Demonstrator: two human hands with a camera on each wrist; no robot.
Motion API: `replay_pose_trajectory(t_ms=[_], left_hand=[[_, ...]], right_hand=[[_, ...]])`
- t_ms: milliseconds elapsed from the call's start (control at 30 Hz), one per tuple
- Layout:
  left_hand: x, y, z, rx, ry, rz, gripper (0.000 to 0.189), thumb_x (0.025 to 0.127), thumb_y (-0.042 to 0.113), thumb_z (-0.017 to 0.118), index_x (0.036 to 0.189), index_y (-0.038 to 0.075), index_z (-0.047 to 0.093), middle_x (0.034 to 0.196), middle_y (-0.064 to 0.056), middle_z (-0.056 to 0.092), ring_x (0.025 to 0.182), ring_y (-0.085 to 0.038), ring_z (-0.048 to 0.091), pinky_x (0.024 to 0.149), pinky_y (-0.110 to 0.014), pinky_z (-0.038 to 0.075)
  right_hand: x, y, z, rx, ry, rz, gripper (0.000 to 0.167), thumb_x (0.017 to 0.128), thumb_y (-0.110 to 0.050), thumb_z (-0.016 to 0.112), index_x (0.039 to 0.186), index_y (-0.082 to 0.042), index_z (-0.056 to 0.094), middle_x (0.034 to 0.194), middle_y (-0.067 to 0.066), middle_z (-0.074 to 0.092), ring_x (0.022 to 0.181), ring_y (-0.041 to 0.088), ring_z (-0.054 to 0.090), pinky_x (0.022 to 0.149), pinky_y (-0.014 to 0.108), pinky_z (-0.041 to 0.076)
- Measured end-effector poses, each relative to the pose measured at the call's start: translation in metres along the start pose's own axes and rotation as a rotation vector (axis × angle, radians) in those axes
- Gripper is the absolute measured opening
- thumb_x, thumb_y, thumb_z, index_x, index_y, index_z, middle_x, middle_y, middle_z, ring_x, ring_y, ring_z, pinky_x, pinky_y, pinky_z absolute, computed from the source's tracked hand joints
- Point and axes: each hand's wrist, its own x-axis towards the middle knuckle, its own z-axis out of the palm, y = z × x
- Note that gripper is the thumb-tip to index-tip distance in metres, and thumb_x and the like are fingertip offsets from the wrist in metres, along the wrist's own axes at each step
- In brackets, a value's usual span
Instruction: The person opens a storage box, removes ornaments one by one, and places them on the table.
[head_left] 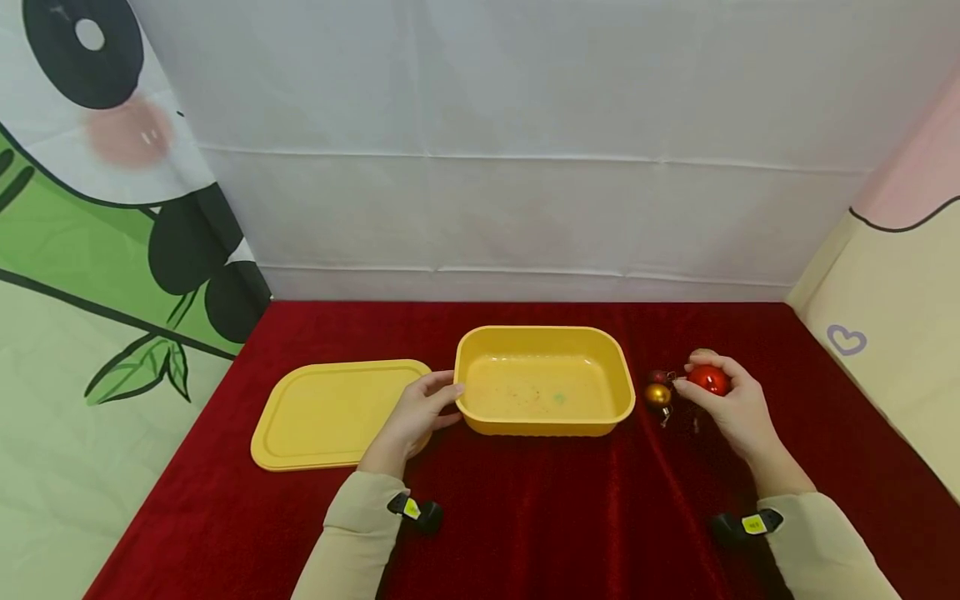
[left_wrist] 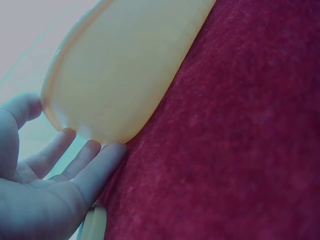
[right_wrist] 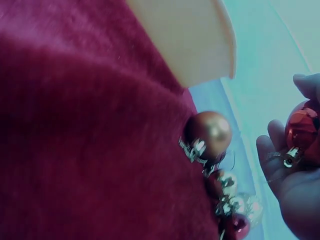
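Observation:
A yellow rectangular plastic container (head_left: 543, 422) stands on the red cloth in the head view's middle. My left hand (head_left: 420, 408) holds its left end, the thumb at the rim and the other fingers against the outer wall (left_wrist: 115, 65). Off to the right, my right hand (head_left: 738, 408) holds a shiny red Christmas bauble (head_left: 708, 380) between thumb and fingers; its metal cap (right_wrist: 291, 157) shows in the right wrist view. Nearest to that hand on the cloth lie a gold bauble (head_left: 657, 395) and a dark red one (head_left: 657, 377).
A yellow lid (head_left: 330, 412) lies flat left of the container, partly behind my left hand. More small baubles (right_wrist: 237, 225) are clustered past the gold one in the right wrist view. A white cloth wall (head_left: 525, 208) rises behind the red table (head_left: 525, 517).

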Motion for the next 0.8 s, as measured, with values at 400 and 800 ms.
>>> replay_pose_trajectory(t_ms=[400,800], left_hand=[[-0.001,-0.001,0.000,0.006,0.008,0.004,0.046,0.093,0.021,0.059,0.135,0.005,0.047,0.135,-0.018,0.049,0.116,-0.030,0.056,0.093,-0.043,0.052],[-0.001,-0.003,-0.003,0.010,0.025,0.007,0.045,0.093,0.022,0.059,0.134,0.007,0.049,0.133,-0.015,0.051,0.114,-0.026,0.057,0.090,-0.040,0.053]], right_hand=[[-0.004,0.018,-0.003,-0.011,0.038,0.070,0.035,0.081,-0.006,0.072,0.114,-0.008,0.059,0.093,-0.020,0.064,0.088,-0.004,0.055,0.070,0.008,0.048],[0.001,0.026,0.003,0.169,-0.041,-0.011,0.026,0.081,0.005,0.068,0.105,0.000,0.060,0.090,-0.011,0.068,0.080,-0.003,0.066,0.069,0.010,0.052]])
